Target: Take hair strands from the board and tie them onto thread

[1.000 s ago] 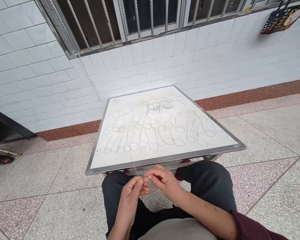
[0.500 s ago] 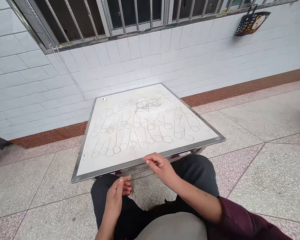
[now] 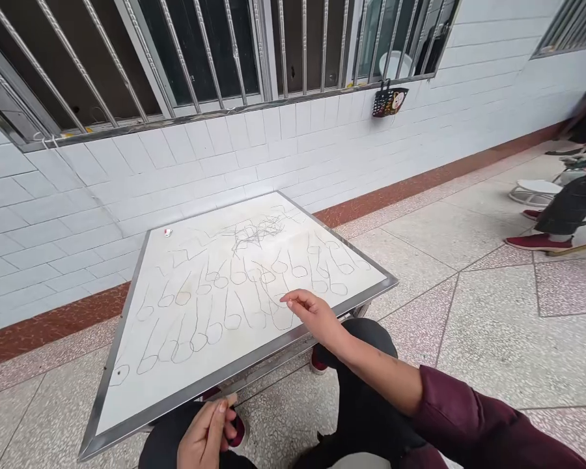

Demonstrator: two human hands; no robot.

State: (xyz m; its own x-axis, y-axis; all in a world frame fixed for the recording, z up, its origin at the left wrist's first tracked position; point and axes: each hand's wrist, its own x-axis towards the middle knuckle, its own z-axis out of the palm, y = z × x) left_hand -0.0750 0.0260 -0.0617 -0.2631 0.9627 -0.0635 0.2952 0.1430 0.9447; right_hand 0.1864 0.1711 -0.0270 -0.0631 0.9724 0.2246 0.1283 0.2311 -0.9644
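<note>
Right hand nearer, tips narrow (can't tell if gripping), over right part of near row of looped wires on worktop, stems pointing wallward; left hand curled below near edge, grip unclear.

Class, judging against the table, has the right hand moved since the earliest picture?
Yes, forward: the right hand was short of the table's near edge, close to the left hand; now it reaches past that edge.

Wire loops | thin, dark, long-tailed | in rows | on white board
</note>
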